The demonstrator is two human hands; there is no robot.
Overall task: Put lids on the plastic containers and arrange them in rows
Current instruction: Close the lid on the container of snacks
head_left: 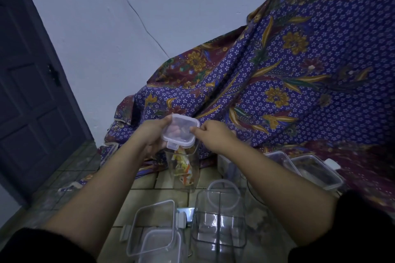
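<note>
Bare floor tiles [70, 179] left open; clear containers [218, 220] crowd near floor (draped cloth [299, 83] blocks beyond).

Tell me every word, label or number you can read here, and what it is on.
None can be read.
The lid held by both hands: no print visible.
The tall container under it holds colourful wrappers, too blurred to read.
The patterned cloth: flowers only, no writing.

A translucent square lid [180, 131] with a front tab sits tilted atop a tall clear container [183, 168] holding colourful pieces, with other clear containers [219, 220] and a loose lid [152, 226] on the tiled floor.
</note>
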